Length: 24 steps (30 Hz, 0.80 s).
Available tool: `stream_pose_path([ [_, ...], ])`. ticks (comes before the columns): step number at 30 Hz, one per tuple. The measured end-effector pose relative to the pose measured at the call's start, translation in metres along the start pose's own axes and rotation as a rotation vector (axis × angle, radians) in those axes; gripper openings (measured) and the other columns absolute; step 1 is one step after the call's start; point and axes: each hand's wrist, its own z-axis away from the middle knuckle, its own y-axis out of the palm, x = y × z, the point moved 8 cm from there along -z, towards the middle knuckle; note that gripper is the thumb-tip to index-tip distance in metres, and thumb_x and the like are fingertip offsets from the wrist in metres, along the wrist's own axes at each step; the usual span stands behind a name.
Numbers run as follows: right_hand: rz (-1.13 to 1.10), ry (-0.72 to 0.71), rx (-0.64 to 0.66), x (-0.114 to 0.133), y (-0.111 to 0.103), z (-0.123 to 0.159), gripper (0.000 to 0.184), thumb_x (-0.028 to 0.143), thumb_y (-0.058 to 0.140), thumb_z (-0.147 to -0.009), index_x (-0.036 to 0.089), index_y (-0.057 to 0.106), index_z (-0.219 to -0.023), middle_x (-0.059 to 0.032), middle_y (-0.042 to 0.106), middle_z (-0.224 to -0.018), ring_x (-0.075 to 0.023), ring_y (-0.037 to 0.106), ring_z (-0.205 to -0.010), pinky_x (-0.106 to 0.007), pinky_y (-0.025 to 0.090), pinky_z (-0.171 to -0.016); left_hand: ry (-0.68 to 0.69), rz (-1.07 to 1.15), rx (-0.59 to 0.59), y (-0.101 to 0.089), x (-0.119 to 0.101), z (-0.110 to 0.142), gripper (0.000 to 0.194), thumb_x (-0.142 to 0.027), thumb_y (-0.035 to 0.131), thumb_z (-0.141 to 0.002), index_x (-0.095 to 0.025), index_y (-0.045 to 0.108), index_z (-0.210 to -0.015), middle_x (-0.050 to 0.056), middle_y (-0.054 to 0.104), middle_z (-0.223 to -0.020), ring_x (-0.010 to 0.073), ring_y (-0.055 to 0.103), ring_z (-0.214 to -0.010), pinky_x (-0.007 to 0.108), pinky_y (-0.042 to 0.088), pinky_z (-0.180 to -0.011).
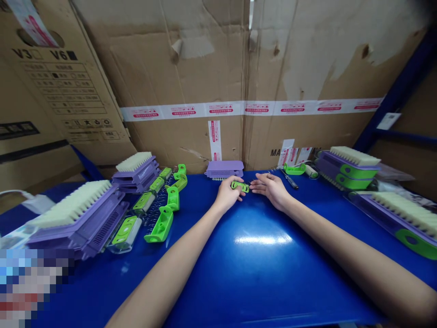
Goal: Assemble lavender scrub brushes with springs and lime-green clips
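My left hand (228, 193) is closed around a small green plastic part (240, 186) with dark slots, above the middle of the blue table. Just right of it, my right hand (271, 189) has its fingertips drawn together near the part's end. A thin, dark bit shows at those fingertips, too small to name. Behind my left hand, a purple brush body (224, 169) lies bristles down against the cardboard.
At left stand stacked purple brush parts (92, 218), green-and-white pieces (127, 230), small springs (152, 214) and green clips (163, 225). On the right are brushes with green ends (357, 175), another green clip (294, 169) and a screwdriver-like tool (290, 180). Cardboard (191, 136) walls the back.
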Motion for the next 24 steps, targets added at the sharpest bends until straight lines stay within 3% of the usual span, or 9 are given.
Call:
stream_pose_path([
  [4, -0.041, 0.011, -0.009, -0.0007, -0.0015, -0.0008, 0.016, 0.024, 0.064, -0.079, 0.017, 0.05, -0.077, -0.0059, 0.066, -0.069, -0.0167, 0.067, -0.063, -0.028, 0.056, -0.062, -0.006, 0.004, 0.02, 0.0028, 0.0013, -0.0007, 0.012, -0.009, 0.059, -0.076, -0.009, 0.062, -0.088, 0.004, 0.063, -0.066, 0.0143, 0.065, -0.061, 0.021, 0.05, -0.046],
  [12, -0.073, 0.05, 0.045, 0.0028, 0.0034, 0.0026, 0.008, 0.02, 0.058, -0.08, 0.018, 0.051, -0.08, -0.0055, 0.069, -0.074, -0.017, 0.067, -0.066, -0.031, 0.056, -0.067, 0.107, -0.047, 0.023, 0.0036, 0.0064, -0.0043, 0.048, -0.036, 0.079, -0.06, -0.01, 0.066, -0.098, 0.01, 0.069, -0.084, 0.013, 0.062, -0.061, 0.024, 0.051, -0.05],
  [24, -0.074, 0.11, 0.039, 0.0014, 0.0027, 0.0023, 0.004, 0.018, 0.054, -0.082, 0.018, 0.05, -0.081, -0.0061, 0.068, -0.073, -0.0158, 0.065, -0.059, -0.027, 0.053, -0.058, 0.099, 0.039, 0.074, 0.0078, 0.0034, -0.0028, 0.041, -0.02, 0.078, -0.061, -0.009, 0.068, -0.099, 0.009, 0.071, -0.084, 0.011, 0.061, -0.062, 0.021, 0.05, -0.05],
])
